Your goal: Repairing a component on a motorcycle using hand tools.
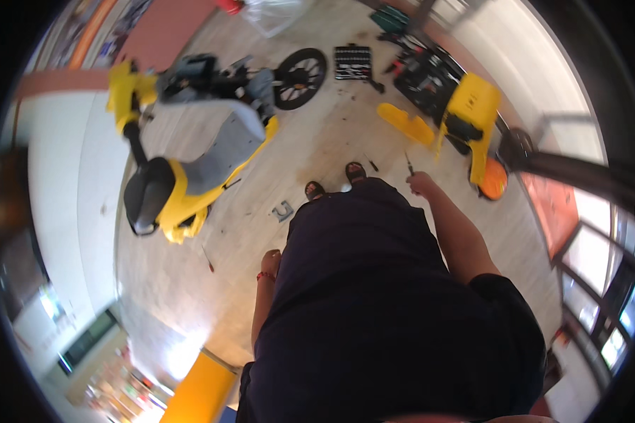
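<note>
My right hand (420, 185) is closed around the dark handle of a screwdriver (408, 165), its thin shaft pointing away from me. By my left hip hangs my left hand (271, 262), a red bracelet at the wrist. Its fingers are curled, and whatever they may hold is hidden. A yellow and grey scooter (183, 187), partly stripped of its panels, stands on the floor ahead to the left. Another screwdriver (209, 262) lies on the floor left of me, and a small grey bracket-like part (282, 211) is near my feet.
An open black tool case (353, 63) lies beyond the scooter's wheel (300, 78). Yellow panels (406, 124) and dark parts (423, 81) are piled at the right, beside an orange round object (494, 179). A small dark tool (372, 164) lies ahead of my feet.
</note>
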`<state>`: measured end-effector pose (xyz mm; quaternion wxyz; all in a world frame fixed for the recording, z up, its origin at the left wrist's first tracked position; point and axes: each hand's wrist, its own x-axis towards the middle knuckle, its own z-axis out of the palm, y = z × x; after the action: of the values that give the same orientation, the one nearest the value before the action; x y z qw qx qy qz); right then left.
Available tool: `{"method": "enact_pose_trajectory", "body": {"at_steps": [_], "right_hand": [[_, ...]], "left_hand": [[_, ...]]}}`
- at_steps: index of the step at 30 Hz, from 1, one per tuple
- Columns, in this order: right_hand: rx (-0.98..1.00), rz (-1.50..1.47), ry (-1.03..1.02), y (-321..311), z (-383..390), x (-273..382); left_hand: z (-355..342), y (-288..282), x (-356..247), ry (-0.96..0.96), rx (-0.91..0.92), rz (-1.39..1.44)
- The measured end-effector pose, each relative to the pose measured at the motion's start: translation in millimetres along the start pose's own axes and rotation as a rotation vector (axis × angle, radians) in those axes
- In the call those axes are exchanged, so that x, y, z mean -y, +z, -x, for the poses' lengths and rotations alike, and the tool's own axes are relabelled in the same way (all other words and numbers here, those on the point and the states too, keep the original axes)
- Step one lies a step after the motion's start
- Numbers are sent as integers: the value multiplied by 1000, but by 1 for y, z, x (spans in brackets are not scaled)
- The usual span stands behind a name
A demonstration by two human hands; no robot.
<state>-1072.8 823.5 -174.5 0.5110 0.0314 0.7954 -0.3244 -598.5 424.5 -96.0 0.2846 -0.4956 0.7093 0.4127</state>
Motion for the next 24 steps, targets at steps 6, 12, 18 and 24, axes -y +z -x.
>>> {"method": "enact_pose_trajectory", "body": {"at_steps": [6, 12, 18, 24], "right_hand": [[-65, -158, 299, 26, 30, -57], [90, 68, 318, 40, 61, -160], [-89, -277, 567, 45, 83, -170], [-139, -313, 392, 44, 85, -115]], "left_hand": [[-66, -6, 64, 103, 46, -199], [-61, -44, -30, 290, 68, -306], [-12, -60, -170, 85, 125, 34], [-6, -55, -179, 123, 154, -10]]}}
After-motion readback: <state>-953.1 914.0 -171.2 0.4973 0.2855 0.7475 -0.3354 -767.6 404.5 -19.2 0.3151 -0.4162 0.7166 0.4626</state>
